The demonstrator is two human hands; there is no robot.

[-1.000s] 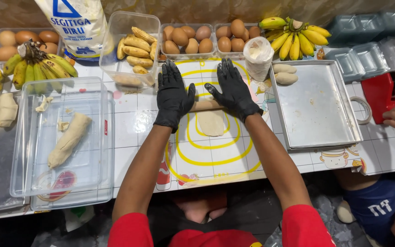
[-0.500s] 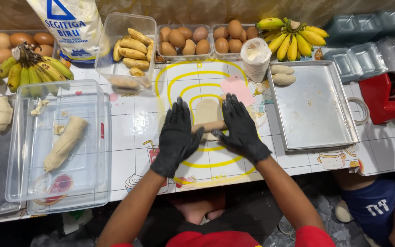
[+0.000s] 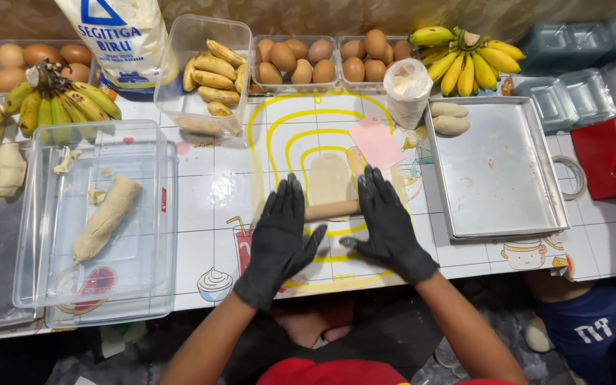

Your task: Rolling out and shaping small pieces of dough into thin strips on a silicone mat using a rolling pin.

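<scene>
Black gloves on both hands: my left hand and right hand lie flat w/ fingers spread, palms pressing on the ends of a wooden rolling pin, not curled round it. Vs. half a sec ago the pin sits nearer me and the dough sheet shows longer beyond it, so the pull-back stroke looks to have stretched the sheet; I judge it's getting thin, though I can't tell thickness from up here. Dough lies flat on the tiled counter, just past the pin and touching it. Pink scraper card rests just beyond, right of the dough. Left: clear plastic tub w/ a dough log inside. Right: bare metal tray w/ two dough lumps at its far corner, a bag of flour beside. Farthest back: peeled bananas in a clear box, egg trays, banana bunch.
</scene>
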